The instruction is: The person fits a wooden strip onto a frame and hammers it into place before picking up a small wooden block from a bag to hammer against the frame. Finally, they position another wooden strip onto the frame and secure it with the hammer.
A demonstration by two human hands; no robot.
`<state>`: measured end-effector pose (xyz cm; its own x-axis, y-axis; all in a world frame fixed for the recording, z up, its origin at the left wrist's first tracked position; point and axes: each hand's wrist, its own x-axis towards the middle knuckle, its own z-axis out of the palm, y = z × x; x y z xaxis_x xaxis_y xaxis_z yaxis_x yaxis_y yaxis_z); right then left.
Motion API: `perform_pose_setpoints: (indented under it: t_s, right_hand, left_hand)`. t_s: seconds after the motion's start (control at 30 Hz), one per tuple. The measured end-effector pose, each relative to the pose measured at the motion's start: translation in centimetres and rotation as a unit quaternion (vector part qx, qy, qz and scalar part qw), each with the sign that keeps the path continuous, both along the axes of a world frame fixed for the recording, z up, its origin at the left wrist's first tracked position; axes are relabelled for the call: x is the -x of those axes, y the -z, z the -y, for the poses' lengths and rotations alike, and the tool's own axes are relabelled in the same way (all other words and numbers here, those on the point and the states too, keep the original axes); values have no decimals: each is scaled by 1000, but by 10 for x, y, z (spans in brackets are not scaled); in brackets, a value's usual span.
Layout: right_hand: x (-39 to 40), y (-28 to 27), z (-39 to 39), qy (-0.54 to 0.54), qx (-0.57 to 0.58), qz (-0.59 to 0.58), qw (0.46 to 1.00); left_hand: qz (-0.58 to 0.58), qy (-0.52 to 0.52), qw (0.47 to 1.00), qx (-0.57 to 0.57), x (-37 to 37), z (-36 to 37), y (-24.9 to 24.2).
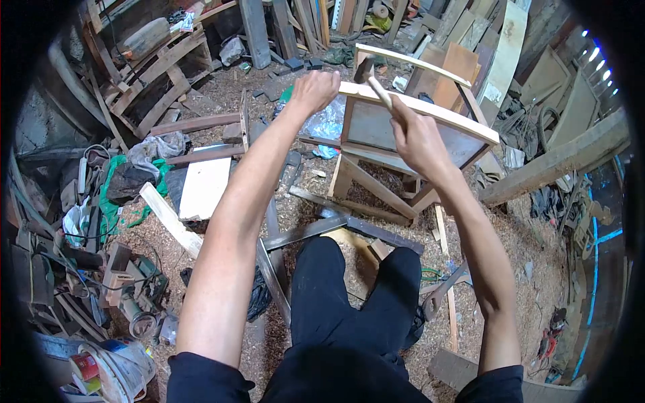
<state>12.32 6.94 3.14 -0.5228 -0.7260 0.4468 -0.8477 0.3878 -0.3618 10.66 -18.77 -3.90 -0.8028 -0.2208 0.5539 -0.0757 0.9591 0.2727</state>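
My right hand (420, 138) is wrapped around the wooden handle of a hammer (380, 91). Its dark head is raised over the pale top strip of a wooden box-like frame (430, 109), near the left end. At that left corner, my left hand (316, 91) is closed, with its knuckles up. Whatever its fingers hold, if anything, is hidden. The frame has a grey panel (373, 124) and rests on a wooden stand with slanted braces (377, 185).
Dark wooden bars (306, 232) lie before my knees. A pale board (205, 181) and a green sheet (114, 201) are on the left. A thick beam (557, 158) juts in from the right. Buckets (121, 369) stand at lower left. Wood shavings cover the floor.
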Motion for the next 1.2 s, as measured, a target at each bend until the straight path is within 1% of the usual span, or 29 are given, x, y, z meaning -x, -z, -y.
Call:
perform_pose_setpoints:
  t_s: [0.03,0.07,0.13,0.17,0.23,0.37,0.43,0.53,0.6,0.67,0.73,0.83,0.87,0.93,0.97,1.0,1.07,1.1,1.13,1.2]
  right_hand:
    - [-3,-5,1,-11,41,-26,999]
    - [-5,-14,-1,23,24,27,999]
    - [-10,-25,-2,27,61,9,998]
    - [-9,-24,-4,26,62,7,998]
    - [-8,-21,-10,30,101,-20,994]
    - [-9,-18,-10,39,81,9,996]
    - [-8,-11,-6,12,66,-26,997]
    - [-17,-2,-3,-1,101,-9,995]
    - [-13,16,-3,-2,97,-10,995]
    - [0,36,-2,18,24,18,999]
    - [-6,27,-1,12,31,4,999]
    - [-19,8,-4,24,73,-6,997]
    - [-18,11,-4,26,72,-4,997]
    - [-12,20,-1,24,69,28,997]
    - [-3,31,-1,34,-3,5,999]
    - [-3,30,-3,34,-3,5,999]
    - [-2,25,-2,14,7,-1,1000]
    - [-10,16,-2,24,23,24,999]
    - [-14,18,-2,25,20,26,999]
    - [-16,20,-2,-6,155,-12,988]
  left_hand:
    - [9,-8,1000,-28,-3,-1,3]
    - [11,-9,999,-29,-4,-2,6]
    - [26,-9,999,-25,-7,-4,0]
    - [24,-9,999,-24,-9,-5,-4]
    - [22,-2,1000,-6,-14,-8,-7]
    - [18,15,999,22,-7,-3,0]
    - [12,16,998,59,-6,-1,2]
    - [4,12,999,49,-2,1,5]
    - [1,8,999,35,-3,0,8]
    - [-1,3,1000,24,-6,-3,7]
    - [-25,-17,1000,-7,-8,-5,6]
    - [-14,-18,1000,-16,-9,-6,5]
    - [-12,-16,1000,-17,-10,-8,5]
    - [-18,-8,1000,20,-10,-7,5]
    - [-18,-8,1000,20,-11,-8,6]
    - [-22,-15,1000,8,-11,-10,7]
    - [-37,-32,999,-16,-8,-8,6]
    - [-33,-32,999,-19,-10,-9,8]
    - [-34,-30,999,-18,-10,-9,8]
    - [-37,-29,999,-16,-8,-7,9]
